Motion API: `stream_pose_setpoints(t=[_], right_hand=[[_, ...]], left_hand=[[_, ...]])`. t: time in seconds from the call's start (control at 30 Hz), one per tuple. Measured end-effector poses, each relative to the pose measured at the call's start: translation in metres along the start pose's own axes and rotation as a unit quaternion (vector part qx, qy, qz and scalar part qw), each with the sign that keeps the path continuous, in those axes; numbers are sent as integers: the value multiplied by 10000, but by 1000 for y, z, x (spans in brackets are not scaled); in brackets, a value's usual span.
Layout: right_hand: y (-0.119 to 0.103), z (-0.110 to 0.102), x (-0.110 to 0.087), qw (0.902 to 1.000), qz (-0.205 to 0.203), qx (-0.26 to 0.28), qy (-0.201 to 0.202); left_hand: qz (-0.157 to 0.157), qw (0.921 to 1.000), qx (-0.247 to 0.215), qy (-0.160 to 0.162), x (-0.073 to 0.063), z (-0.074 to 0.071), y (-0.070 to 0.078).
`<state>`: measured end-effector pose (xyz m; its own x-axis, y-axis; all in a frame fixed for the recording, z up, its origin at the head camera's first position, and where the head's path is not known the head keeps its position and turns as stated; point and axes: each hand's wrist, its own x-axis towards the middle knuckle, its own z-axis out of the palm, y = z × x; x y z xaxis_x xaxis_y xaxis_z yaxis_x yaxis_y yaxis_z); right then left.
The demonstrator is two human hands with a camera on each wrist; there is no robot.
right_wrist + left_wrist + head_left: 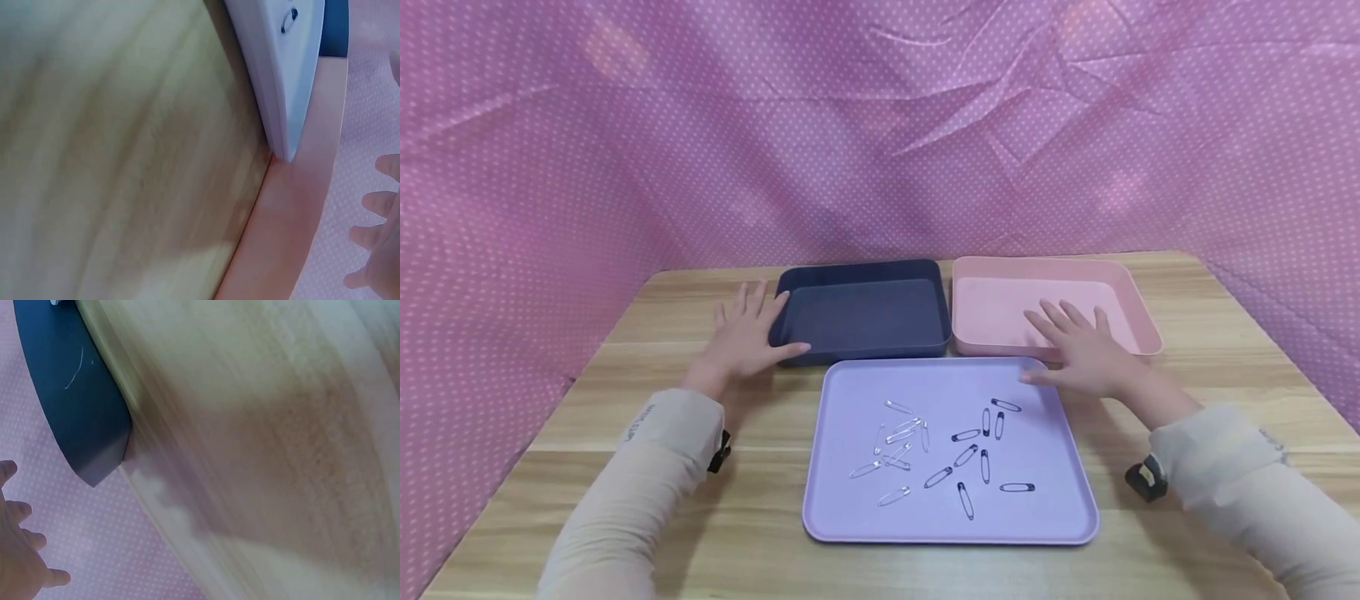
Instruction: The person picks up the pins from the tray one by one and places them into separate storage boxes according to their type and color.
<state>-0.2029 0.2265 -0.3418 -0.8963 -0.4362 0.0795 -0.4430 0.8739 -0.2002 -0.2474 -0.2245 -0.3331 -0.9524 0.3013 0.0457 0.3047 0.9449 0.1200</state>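
My left hand (741, 333) has its fingers spread at the left side of a dark blue tray (868, 321), thumb over the near rim. The right hand (1086, 354), fingers also spread, overlaps the near rim of a pink tray (1037, 296); its thumb reaches over the corner of a lilac tray (951, 533). Neither hand holds anything. On the lilac tray lie several silver safety pins (895, 497) in a loose cluster at left and several black safety pins (1017, 487) scattered at right. In the wrist views, fingertips show at the outer edges.
The dark blue and pink trays stand side by side at the back of the wooden table (760, 517), with the lilac tray in front of them. A pink dotted cloth (880, 183) hangs behind and around the table. Dark wrist straps (1147, 479) sit at the sleeves.
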Motion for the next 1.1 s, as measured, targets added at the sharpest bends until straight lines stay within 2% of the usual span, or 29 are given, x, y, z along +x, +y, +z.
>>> stream_pose_setpoints(t=[0.3, 0.63, 1.1], right_hand=[[-10, 11, -6, 9994, -340, -17, -18], [-20, 22, -13, 9987, -504, 25, -79], [-27, 25, -22, 9955, -939, -76, -56]], left_hand=[[38, 9999, 104, -94, 0, 6, 0], [38, 9998, 40, -214, 3, 8, 5], [60, 9991, 140, -395, 10, 18, 10]])
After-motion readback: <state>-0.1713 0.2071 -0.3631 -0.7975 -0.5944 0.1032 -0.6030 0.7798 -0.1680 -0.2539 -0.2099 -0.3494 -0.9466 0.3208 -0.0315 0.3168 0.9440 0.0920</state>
